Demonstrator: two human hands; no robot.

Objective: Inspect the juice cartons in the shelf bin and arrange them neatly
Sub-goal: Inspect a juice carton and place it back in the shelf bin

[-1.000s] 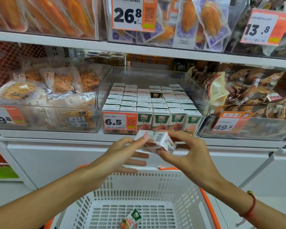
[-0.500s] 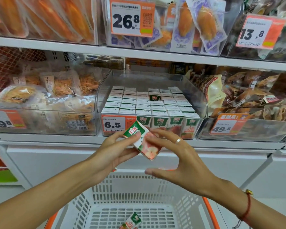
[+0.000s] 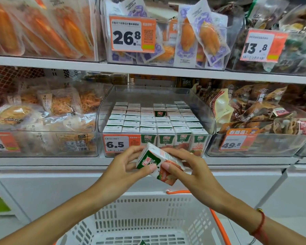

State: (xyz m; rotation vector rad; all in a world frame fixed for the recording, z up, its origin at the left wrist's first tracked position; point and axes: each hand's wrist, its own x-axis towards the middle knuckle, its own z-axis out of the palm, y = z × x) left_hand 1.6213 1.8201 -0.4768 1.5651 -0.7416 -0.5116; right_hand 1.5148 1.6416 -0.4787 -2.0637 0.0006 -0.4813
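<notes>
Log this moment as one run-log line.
phase: inspecting | left hand and right hand: both grip one tilted juice carton | place: front of clear shelf bin | bin rows: one gap visible | basket below

Juice cartons (image 3: 155, 123) stand in rows in the shelf bin (image 3: 204, 110), mid shelf. Snack-bag bins sit left (image 3: 42, 138) and right (image 3: 254, 147) of it. In front, below the shelf edge, both hands hold one carton (image 3: 158, 163) (tilted) above the basket (image 3: 148, 218).
</notes>
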